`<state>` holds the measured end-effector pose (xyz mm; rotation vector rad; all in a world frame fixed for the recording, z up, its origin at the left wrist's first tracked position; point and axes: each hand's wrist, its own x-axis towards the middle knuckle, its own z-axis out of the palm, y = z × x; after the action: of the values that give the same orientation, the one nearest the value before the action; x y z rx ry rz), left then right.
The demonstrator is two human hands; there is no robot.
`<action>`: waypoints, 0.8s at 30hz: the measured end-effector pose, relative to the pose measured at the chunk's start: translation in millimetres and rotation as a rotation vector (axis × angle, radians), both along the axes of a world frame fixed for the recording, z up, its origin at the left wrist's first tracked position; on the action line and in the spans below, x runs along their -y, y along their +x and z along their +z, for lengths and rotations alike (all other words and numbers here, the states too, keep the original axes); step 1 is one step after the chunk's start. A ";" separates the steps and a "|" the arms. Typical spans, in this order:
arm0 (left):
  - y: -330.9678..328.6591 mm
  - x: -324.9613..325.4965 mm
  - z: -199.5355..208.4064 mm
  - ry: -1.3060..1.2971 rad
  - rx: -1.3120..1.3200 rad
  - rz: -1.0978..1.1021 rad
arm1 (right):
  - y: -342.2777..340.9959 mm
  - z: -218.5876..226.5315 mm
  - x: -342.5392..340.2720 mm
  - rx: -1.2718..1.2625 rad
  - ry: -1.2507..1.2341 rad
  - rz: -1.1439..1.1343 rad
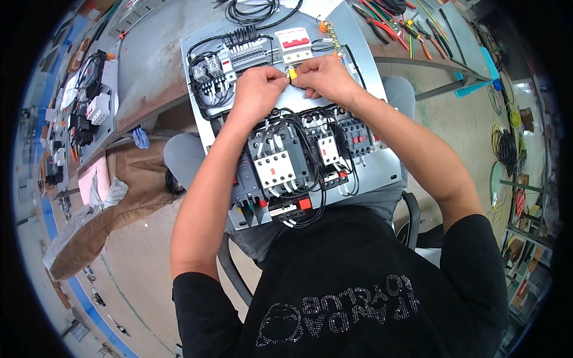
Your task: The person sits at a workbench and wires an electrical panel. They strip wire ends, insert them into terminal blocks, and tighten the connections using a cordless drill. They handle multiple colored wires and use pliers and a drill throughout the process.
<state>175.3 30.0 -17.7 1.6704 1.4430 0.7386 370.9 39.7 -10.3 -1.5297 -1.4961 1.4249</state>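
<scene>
A metal mounting panel [209,133] rests across my lap, its far end on the workbench. Near its upper middle, just below a white circuit breaker with a red switch [295,45], my two hands meet. My right hand [329,77] pinches a small yellow sleeve-like piece [293,74]. Close against it, my left hand [256,92] has its thumb and fingers pressed together; what they hold is hidden. Below my hands sit a large contactor [274,169] and a smaller contactor [327,150], with black wires looped around them. A terminal block [249,55] lies beyond my left hand.
Pliers [376,27], screwdrivers and other hand tools lie on the bench at the far right. Black cable coils [250,9] lie at the panel's far edge. Another wired assembly [95,110] stands on the left. A chair armrest [412,218] is beside me.
</scene>
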 end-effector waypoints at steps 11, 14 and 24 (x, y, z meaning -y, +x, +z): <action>5.7 -5.2 7.6 -0.245 0.155 0.023 | 0.1 1.6 0.8 0.006 -0.029 0.013; 8.0 0.5 6.4 -0.362 0.410 0.085 | 0.1 3.5 2.4 0.010 -0.026 0.018; 7.5 -2.1 5.0 -0.417 0.484 0.156 | -0.8 2.5 1.6 -0.004 -0.010 -0.008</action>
<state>182.8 32.1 -12.7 0.9874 1.2740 0.7952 370.1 38.1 -7.8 -1.5362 -1.4810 1.4324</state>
